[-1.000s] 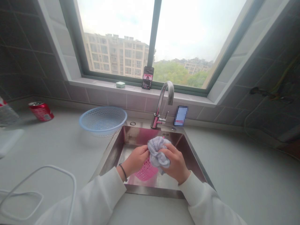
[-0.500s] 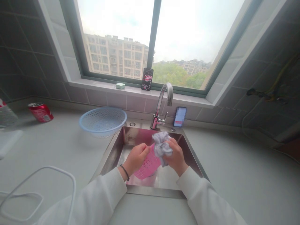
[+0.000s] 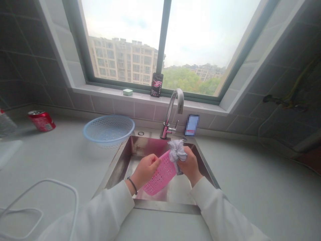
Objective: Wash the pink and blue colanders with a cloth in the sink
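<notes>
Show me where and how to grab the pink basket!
Probably pinch the pink basket by its upper edge, from the left, as the left hand does. The basket tilts and that edge looks thin; the right hand and cloth crowd its right side.

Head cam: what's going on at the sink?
A person is working bare-handed over the sink. The left hand grips a pink perforated basket, held tilted, while the right hand holds a bunched grey-white cloth at the basket's rim. No water shows running from the faucet. A blue basket stands by the sink's far left corner, with a red can farther left on the counter.
</notes>
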The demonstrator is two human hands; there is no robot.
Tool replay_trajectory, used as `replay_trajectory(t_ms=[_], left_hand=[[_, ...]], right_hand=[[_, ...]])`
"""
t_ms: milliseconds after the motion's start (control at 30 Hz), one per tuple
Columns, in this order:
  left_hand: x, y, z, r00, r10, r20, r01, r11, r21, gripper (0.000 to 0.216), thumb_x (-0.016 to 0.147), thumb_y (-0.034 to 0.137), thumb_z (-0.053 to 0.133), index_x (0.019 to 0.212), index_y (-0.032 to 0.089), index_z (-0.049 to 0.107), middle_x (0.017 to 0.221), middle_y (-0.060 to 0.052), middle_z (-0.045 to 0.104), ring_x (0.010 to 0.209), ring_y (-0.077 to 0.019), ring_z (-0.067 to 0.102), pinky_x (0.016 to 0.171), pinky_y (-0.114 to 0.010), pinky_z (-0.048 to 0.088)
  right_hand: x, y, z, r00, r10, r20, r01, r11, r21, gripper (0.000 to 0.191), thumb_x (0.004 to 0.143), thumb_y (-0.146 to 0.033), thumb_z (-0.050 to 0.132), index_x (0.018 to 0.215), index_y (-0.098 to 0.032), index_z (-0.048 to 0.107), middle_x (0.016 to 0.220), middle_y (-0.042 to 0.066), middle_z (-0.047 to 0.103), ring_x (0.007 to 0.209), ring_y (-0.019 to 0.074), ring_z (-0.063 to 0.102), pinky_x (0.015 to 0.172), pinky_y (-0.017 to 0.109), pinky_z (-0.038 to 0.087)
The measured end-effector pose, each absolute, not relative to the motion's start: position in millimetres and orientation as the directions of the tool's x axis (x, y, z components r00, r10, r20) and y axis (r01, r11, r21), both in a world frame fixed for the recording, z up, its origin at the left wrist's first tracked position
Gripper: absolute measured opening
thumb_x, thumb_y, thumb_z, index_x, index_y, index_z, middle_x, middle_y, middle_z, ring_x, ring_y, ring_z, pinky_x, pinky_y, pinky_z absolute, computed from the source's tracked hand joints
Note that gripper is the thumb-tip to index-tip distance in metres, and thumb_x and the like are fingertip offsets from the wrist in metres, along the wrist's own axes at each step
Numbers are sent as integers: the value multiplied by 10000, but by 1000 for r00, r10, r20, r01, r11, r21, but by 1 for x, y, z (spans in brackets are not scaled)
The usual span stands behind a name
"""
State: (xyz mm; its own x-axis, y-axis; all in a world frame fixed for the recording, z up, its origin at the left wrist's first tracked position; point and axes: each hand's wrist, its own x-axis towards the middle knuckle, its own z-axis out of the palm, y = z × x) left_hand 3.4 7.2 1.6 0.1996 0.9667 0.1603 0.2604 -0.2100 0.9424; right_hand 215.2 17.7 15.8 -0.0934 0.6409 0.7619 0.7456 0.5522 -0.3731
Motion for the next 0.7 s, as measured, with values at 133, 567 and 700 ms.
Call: replay_trajectory(t_ms=[133,567,700], left_hand=[[5,7,2,209,954,214,241,-262,934,366,898,489,514,685,195,558,617,8,578,608,-171,532,585,-267,372],[3,3,5,272,932,239,199,-298,934,364,914,477,501,720,181,586,658,-8,599,630,-172,531,607,-271,388],[3,4,6,275,925,263,223,-327,918,350,912,468,504,726,181,582,697,-21,621,684,-185,555,637,-278,385]], right_hand=[[205,2,19,-193,587,786,740,614,-276,82,760,-251,691,838,-233,672,891,64,673,744,229,682,641,334,566],[208,-6,27,-298,558,774,676,696,-242,97,790,-233,696,885,-231,679,933,73,670,780,220,685,691,333,585],[206,-10,27,-371,546,751,609,754,-247,130,785,-197,688,909,-236,684,963,71,665,801,213,686,696,324,581]])
